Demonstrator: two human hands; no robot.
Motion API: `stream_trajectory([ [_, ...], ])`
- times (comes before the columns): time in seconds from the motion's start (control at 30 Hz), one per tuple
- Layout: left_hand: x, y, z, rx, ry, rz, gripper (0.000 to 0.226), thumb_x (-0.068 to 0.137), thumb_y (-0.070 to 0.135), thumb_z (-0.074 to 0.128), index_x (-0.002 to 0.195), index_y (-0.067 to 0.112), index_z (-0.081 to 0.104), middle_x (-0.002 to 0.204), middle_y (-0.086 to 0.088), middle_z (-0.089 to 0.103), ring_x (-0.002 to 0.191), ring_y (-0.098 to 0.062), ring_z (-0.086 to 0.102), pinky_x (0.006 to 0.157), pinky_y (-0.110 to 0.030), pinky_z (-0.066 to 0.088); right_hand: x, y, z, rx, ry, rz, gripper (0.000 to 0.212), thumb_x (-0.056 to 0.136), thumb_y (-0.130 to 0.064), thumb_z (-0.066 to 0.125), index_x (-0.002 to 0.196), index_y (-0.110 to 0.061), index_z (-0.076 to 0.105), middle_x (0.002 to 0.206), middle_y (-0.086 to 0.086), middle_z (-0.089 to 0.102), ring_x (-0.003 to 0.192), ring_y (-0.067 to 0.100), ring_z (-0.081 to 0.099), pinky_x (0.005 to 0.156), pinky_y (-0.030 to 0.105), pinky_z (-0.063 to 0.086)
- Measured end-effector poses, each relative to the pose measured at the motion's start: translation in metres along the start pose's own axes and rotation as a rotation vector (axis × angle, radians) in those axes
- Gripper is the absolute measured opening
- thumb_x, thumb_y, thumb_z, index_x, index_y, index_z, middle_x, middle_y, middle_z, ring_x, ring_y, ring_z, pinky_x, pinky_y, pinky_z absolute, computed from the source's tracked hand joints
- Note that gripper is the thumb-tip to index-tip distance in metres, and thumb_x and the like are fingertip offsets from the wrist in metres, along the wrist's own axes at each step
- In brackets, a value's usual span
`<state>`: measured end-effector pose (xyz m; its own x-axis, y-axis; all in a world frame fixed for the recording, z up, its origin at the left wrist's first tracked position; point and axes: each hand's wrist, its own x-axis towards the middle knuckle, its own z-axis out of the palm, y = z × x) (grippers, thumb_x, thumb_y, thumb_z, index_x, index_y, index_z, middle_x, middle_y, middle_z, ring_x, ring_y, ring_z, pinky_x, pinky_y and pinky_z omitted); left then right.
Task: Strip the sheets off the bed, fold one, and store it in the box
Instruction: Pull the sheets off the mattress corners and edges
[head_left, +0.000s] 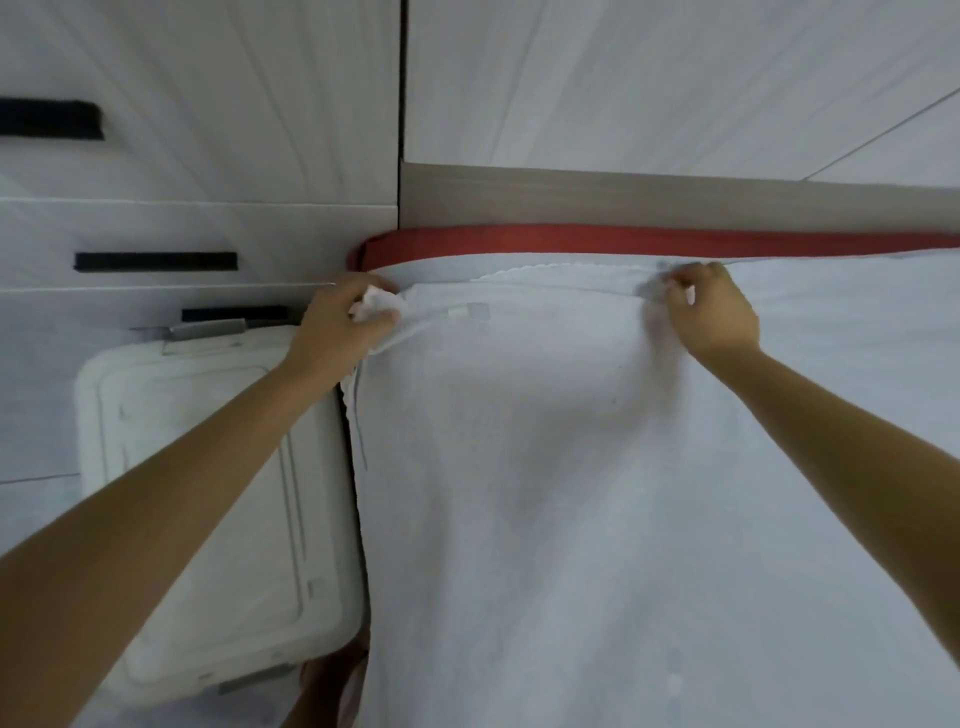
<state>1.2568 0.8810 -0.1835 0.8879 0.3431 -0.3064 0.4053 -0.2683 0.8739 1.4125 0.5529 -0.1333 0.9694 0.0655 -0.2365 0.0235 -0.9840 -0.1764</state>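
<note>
Head view: a pale white fabric bed sheet (545, 467) is seen spread over the bed, filling the middle and right of the frame. Its far left corner is bunched and gripped in the left hand (345, 319), whose fingers and thumb are curled round the cloth. Further right along the same far edge, a small fold of the sheet is pinched between the thumb and curled fingers of the right hand (714, 312). A red fabric band (571, 240) is exposed just beyond the sheet's far edge, and behind it a pale wooden board (623, 200) is set against the wall. A white rectangular plastic storage box (208, 493), with its lid on, is placed on the floor just beside the bed's left side. White drawer fronts (182, 228) with black bar handles (156, 261) are seen behind the box.
</note>
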Motion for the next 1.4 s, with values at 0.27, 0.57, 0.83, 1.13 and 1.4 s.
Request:
stream_trajectory([
  [0.27,-0.005,-0.002,0.0,0.115,-0.134,0.17,0.023,0.063,0.041,0.053,0.065,0.017,0.052,0.086,-0.002,0.057,0.077,0.0,0.051,0.068,-0.009,0.037,0.011,-0.06,0.023,0.001,-0.132,-0.229,0.021,0.09,-0.023,0.059,0.11,-0.017,0.06,0.118,0.004,0.057,0.115,0.029,0.044,0.095,0.033,0.027],
  [0.57,-0.004,0.001,0.004,0.125,-0.117,0.085,0.01,0.082,0.01,0.056,0.074,0.004,0.055,0.077,-0.001,0.054,0.067,-0.005,0.046,0.062,-0.018,0.035,0.023,-0.088,0.019,0.027,-0.11,-0.344,0.01,0.084,-0.016,0.064,0.09,-0.017,0.055,0.104,0.002,0.06,0.096,0.024,0.055,0.08,0.029,0.028],
  [0.83,0.001,-0.014,-0.005,-0.136,0.131,-0.108,0.022,0.092,0.011,0.054,0.074,0.021,0.046,0.072,0.003,0.047,0.064,-0.006,0.045,0.059,-0.017,0.038,-0.012,-0.109,0.05,0.382,0.148,-0.206,0.023,0.089,-0.003,0.043,0.108,-0.012,0.053,0.114,-0.001,0.05,0.081,0.013,0.047,0.066,0.024,0.033],
  [1.13,0.005,-0.018,0.004,-0.12,0.275,-0.121,0.011,0.098,0.014,0.043,0.088,0.016,0.046,0.076,0.004,0.044,0.077,-0.013,0.045,0.06,-0.013,0.035,-0.055,0.014,0.038,-0.061,0.242,-0.016,0.054,0.079,-0.001,0.041,0.13,-0.015,0.047,0.131,0.01,0.048,0.109,0.036,0.049,0.087,0.04,0.037],
  [1.4,0.003,-0.009,0.014,-0.126,0.382,-0.096,0.008,0.099,0.011,0.038,0.092,0.012,0.041,0.077,0.006,0.041,0.084,-0.015,0.042,0.06,-0.015,0.034,-0.04,0.041,0.028,0.259,0.216,0.502,0.028,0.099,-0.021,0.037,0.115,-0.006,0.054,0.126,0.013,0.047,0.099,0.034,0.055,0.078,0.031,0.034],
])
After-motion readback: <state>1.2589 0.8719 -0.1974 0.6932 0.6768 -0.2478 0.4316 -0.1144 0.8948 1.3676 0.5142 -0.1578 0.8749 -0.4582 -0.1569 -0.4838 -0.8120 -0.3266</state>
